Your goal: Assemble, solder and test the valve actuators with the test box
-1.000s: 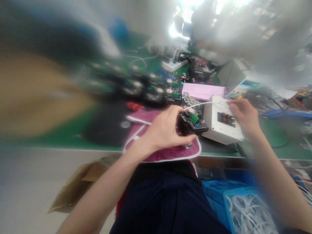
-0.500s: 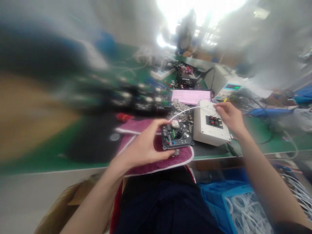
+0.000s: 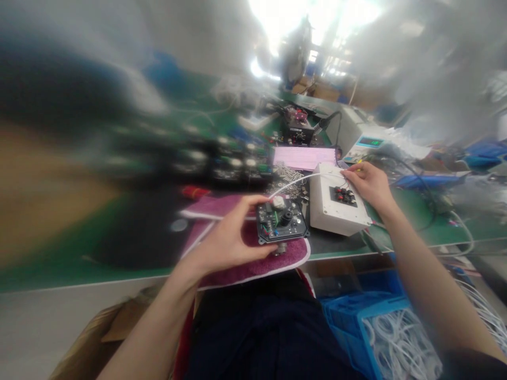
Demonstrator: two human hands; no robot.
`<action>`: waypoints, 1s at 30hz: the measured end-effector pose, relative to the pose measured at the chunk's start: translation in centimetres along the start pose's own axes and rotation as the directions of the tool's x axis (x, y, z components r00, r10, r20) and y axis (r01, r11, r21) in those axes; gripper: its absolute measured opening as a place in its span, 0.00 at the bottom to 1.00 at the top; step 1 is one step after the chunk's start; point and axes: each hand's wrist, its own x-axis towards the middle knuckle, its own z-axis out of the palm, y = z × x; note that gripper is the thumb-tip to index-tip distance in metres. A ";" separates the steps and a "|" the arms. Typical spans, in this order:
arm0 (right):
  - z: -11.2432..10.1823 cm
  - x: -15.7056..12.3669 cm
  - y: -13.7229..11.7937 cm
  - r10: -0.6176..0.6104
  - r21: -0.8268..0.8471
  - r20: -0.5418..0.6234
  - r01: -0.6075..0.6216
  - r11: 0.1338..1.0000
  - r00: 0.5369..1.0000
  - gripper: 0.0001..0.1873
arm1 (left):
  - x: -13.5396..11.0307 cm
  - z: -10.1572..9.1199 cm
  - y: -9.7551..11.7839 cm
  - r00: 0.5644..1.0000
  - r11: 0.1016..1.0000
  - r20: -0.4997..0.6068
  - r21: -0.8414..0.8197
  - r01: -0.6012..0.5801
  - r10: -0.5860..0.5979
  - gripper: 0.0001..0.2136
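My left hand [image 3: 233,237] grips a black circuit board assembly [image 3: 282,224] by its left edge, thumb below and fingers above. A round black part and a white connector stand up from the board. From the board's top a white cable [image 3: 303,178] arcs over to the right. Its far end is pinched in the fingers of my right hand [image 3: 368,182], above a white box [image 3: 328,211] with black and red terminals [image 3: 343,196] on its face. Thin wires run between those fingers and the terminals. Beneath the board lies a purple cloth [image 3: 291,254] with white edging.
Loose screws [image 3: 287,177] lie behind the board, near a pink sheet [image 3: 304,157]. Further back stand a black device [image 3: 299,134] and an instrument with a lit display [image 3: 370,142]. More boards [image 3: 233,163] are blurred at left. Below the table's edge, a blue crate [image 3: 348,316] holds white cables.
The whole view has shifted slightly, so everything sits a little further left. Both hands keep their grips on the board and the cable end.
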 end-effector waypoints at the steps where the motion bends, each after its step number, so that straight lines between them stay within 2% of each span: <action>1: 0.1 0.0 0.2 0.000 -0.005 -0.004 0.000 1.000 1.000 0.25 | 0.0 0.0 0.1 1.000 1.000 0.000 -0.010 0.002 -0.002 0.40; 9: 1.3 -1.1 1.2 -0.036 0.018 -0.055 0.037 0.999 0.998 0.25 | -0.1 0.1 0.5 1.000 0.998 -0.002 -0.058 0.012 -0.012 0.40; 17: 0.8 -1.7 0.1 -0.078 0.037 -0.047 0.079 0.996 0.996 0.20 | -0.2 0.2 0.2 1.000 0.997 0.002 -0.080 0.024 -0.024 0.41; 20: -1.0 -2.7 -2.5 -0.067 0.003 -0.048 0.067 0.998 0.997 0.18 | -0.3 0.1 0.1 1.000 0.996 -0.009 -0.080 0.026 -0.026 0.41; 23: -3.5 -5.6 -7.3 -0.080 0.043 -0.137 0.086 0.995 0.987 0.16 | -0.4 0.1 0.1 1.000 0.997 0.003 -0.079 0.022 -0.022 0.41; 24: -4.1 -6.9 -9.2 -0.097 0.105 -0.120 0.110 0.988 0.988 0.15 | -0.4 0.1 0.2 1.000 0.997 0.005 -0.076 0.014 -0.014 0.40; 27: -4.8 -10.9 -14.1 -0.248 0.332 0.094 0.205 0.921 0.964 0.14 | -0.4 0.3 0.2 1.000 0.998 -0.018 -0.064 -0.021 0.020 0.40; 30: -3.3 -13.2 -16.8 -0.311 0.467 0.222 0.180 0.866 0.924 0.20 | -0.5 0.6 0.3 0.999 0.997 -0.036 -0.063 -0.032 0.029 0.40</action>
